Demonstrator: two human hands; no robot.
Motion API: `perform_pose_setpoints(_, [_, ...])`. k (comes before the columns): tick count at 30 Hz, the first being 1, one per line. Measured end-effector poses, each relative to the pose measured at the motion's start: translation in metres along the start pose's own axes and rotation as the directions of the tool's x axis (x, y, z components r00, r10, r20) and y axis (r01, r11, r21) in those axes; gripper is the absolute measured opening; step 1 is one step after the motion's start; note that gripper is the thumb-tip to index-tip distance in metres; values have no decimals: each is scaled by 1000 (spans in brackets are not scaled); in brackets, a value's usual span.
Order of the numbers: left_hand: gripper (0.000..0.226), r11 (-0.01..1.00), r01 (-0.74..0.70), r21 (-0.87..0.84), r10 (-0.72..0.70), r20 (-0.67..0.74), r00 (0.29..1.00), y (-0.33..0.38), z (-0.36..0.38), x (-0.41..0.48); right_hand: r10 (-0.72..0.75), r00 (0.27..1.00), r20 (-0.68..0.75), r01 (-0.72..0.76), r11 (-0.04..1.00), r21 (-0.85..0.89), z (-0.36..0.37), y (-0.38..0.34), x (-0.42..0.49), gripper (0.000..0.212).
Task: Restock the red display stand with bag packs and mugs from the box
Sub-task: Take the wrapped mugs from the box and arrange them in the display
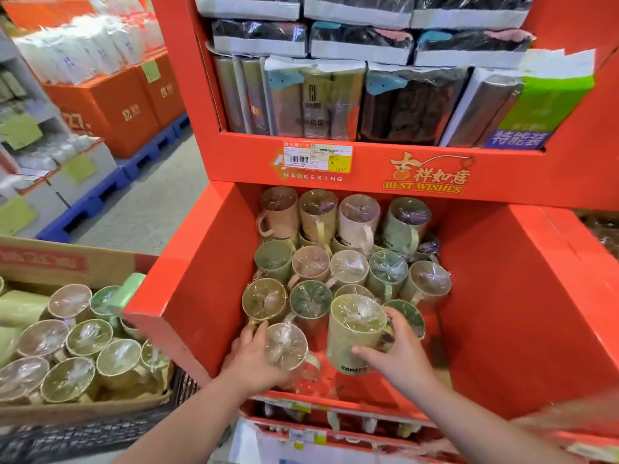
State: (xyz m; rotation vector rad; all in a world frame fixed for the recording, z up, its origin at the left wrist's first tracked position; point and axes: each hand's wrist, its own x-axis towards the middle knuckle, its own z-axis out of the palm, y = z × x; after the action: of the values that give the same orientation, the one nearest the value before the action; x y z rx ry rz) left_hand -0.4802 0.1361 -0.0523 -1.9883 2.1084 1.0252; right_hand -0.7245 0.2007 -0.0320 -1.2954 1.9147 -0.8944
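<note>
The red display stand (187,279) fills the middle, and its lower bin holds several plastic-wrapped mugs (348,266) in rows. My left hand (251,360) grips a pale wrapped mug (286,344) at the bin's front left. My right hand (400,356) holds a yellow-green mug (355,326) with dark lettering, lifted slightly above the bin's front. The upper shelf carries bag packs (315,98) standing upright beneath flat stacked packs. A cardboard box (67,262) at the left holds several more wrapped mugs (87,339).
The box sits on a dark wire cart (100,430). Orange cartons (114,105) on blue pallets (100,199) line the aisle at the left, with grey floor (150,209) between. A lower red shelf edge (335,416) with price tags lies below the bin.
</note>
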Motion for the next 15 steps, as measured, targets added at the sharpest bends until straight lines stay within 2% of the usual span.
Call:
perform_pose_setpoints(3, [115, 992, -27, 123, 44, -142, 989, 15, -1, -9, 4, 1000, 2, -4, 1000, 4, 0, -2, -1, 89])
perform_pose_setpoints(6, [119, 941, -26, 337, 83, -157, 984, 30, 0, -7, 8, 1000, -3, -8, 1000, 5, 1, -3, -1, 90])
perform_pose_setpoints(11, [106, 884, -65, 463, 120, -91, 989, 37, 0, 3, 28, 999, -16, -28, 1000, 7, -2, -1, -2, 92])
perform_pose_setpoints(15, [91, 851, -266, 452, 264, 69, 962, 27, -4, 6, 29, 999, -19, -29, 1000, 5, -4, 0, 0, 93])
